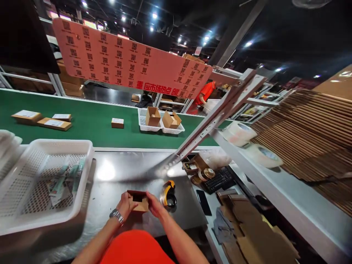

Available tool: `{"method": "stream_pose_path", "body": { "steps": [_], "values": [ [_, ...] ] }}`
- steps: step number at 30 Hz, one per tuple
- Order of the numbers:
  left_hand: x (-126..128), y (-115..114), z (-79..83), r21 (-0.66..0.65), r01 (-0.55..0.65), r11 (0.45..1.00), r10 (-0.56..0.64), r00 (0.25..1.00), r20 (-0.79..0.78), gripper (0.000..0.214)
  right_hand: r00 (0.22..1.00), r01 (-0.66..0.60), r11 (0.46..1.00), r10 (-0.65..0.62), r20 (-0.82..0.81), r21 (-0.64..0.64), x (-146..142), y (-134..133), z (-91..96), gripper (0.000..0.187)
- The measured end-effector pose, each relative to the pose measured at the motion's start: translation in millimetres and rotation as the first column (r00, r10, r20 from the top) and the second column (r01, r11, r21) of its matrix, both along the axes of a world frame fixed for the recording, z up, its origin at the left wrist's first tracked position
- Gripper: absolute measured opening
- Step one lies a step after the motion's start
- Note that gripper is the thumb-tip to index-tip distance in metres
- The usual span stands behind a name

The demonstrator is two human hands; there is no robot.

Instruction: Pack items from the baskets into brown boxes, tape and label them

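A small open cardboard box (138, 200) rests on the steel worktop (121, 176) close to my body. My left hand (125, 205) grips its left side with curled fingers. My right hand (154, 206) holds the right side the same way. A wristwatch sits on my left wrist. A yellow and black tape dispenser (168, 194) lies just right of my right hand.
A white mesh basket (41, 176) with packets stands at the left. Behind runs a green conveyor (90, 124) carrying parcels and baskets with open boxes (161, 121). Tape rolls (238, 132), flat cardboard stacks (310, 128), a keyboard (218, 179) and a phone (204, 202) lie at the right. A person in orange works beyond the belt.
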State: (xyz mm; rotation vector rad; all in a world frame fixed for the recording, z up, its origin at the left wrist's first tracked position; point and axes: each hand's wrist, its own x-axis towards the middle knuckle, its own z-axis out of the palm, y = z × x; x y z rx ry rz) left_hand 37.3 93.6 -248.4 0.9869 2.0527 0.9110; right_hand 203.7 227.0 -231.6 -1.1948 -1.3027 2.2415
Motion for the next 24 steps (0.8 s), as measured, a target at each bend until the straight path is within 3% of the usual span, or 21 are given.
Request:
{"method": "stream_pose_path", "body": {
  "steps": [4,7,9,11,13,15,16,17,18,19,21,24],
  "values": [
    [7,-8,-19.0,0.080,-0.171,0.982,0.150,0.963,0.224,0.077,0.995,0.097,0.995,-0.097,0.003,0.008,4,-6,-10.9,0.061],
    [12,-7,-20.2,0.075,-0.251,0.965,0.221,0.934,0.280,0.093,0.997,0.082,0.995,-0.082,-0.005,0.058,8,-7,-21.9,0.072],
    [13,-4,-17.5,0.059,-0.284,0.957,0.260,0.929,0.264,0.105,0.999,0.014,0.991,-0.018,0.030,0.131,16,-4,-28.6,0.079],
    [12,0,-16.1,0.073,-0.307,0.949,0.281,0.928,0.246,0.113,0.992,-0.018,0.954,-0.019,0.122,0.300,31,1,-35.7,0.081],
    [10,3,-17.3,0.091,-0.309,0.947,0.279,0.928,0.249,0.113,0.959,0.039,0.844,-0.181,0.216,0.536,54,9,-43.2,0.077],
    [6,7,-19.1,0.101,-0.297,0.950,0.262,0.928,0.264,0.108,0.867,0.085,0.657,-0.419,0.268,0.749,80,18,-48.9,0.073],
    [3,9,-19.0,0.103,-0.283,0.953,0.246,0.930,0.274,0.106,0.810,0.060,0.576,-0.505,0.297,0.815,91,22,-49.7,0.072],
    [1,11,-17.5,0.107,-0.266,0.958,0.227,0.931,0.285,0.103,0.762,0.000,0.530,-0.549,0.343,0.848,101,25,-48.7,0.071],
    [-2,13,-14.4,0.110,-0.249,0.962,0.208,0.933,0.293,0.101,0.724,-0.075,0.518,-0.559,0.404,0.852,107,29,-45.8,0.072],
    [-4,15,-9.9,0.108,-0.233,0.966,0.192,0.934,0.301,0.099,0.697,-0.142,0.539,-0.541,0.470,0.831,111,32,-41.3,0.073],
    [-8,20,2.0,0.095,-0.211,0.973,0.171,0.933,0.317,0.093,0.677,-0.222,0.618,-0.459,0.575,0.754,111,40,-29.7,0.075],
    [-12,26,17.9,0.049,-0.187,0.981,0.159,0.925,0.344,0.077,0.720,-0.183,0.712,-0.373,0.586,0.678,102,55,-13.3,0.080]
  ]
}}
